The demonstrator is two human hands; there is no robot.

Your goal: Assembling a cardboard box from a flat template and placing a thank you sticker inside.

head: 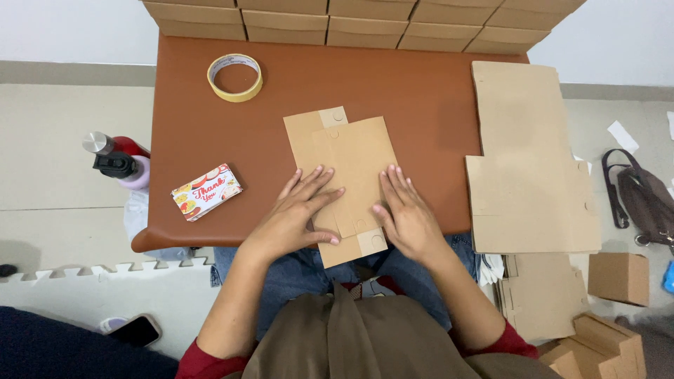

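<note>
Both hands lie flat and open, fingers spread, pressing on a folded cardboard sheet (347,184) near the front edge of the brown tabletop (421,98); left hand (295,214) on the sheet's left half, right hand (406,214) on its right half, neither gripping anything. The sheet's near corner hangs a little over the tabletop edge toward the person's lap. Behind the sheet and to its left, a tape roll (235,77) lies flat, well apart. Left of the sheet, near the tabletop's front left corner, a small printed card pack (206,191). Right of the sheet, a stack of flat cardboard (526,161) overhangs the tabletop's right side, apart from the right hand. Far behind the sheet, a row of closed boxes (351,21) along the back edge, cut off by the top of the view. Nothing sits between the hands and the sheet. Off the tabletop to the sheet's left, a red bottle (116,145) and a pump bottle (126,168) on the floor, partly hidden by the tabletop edge. A phone (137,330) lies lower left on the floor mat. Far right of the sheet, a dark bag (642,200), cut off, and more folded boxes (604,309) on the floor, partly out of view. The sheet's parts under the palms are hidden.
</note>
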